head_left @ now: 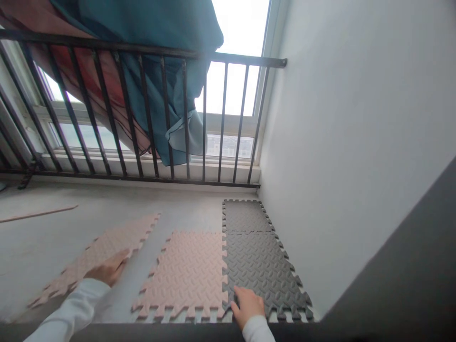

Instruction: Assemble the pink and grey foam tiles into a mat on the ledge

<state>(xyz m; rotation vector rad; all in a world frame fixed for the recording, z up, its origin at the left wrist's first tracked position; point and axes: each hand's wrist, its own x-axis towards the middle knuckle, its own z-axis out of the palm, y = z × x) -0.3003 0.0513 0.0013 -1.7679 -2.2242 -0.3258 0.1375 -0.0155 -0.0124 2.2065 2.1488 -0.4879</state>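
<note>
My left hand (109,269) is closed on the near right edge of a loose pink foam mat tile (107,242), which looks tilted and slightly blurred. A second pink foam mat tile (190,268) lies flat on the floor, its right edge meeting a dark grey foam mat tile (261,266). My right hand (247,306) rests on the grey tile's near left corner, close to that seam, thumb and fingers apart. Behind it, another grey tile (245,216) joins the first along their shared edge. All the tiles have toothed puzzle edges; the surfaces are textured.
A dark metal railing (142,47) runs before the windows, with blue and pink fabric (142,23) hanging there. The white wall (349,118) rises right of the grey tiles. A thin pinkish strip (39,213) lies on the pale floor (185,209) at left.
</note>
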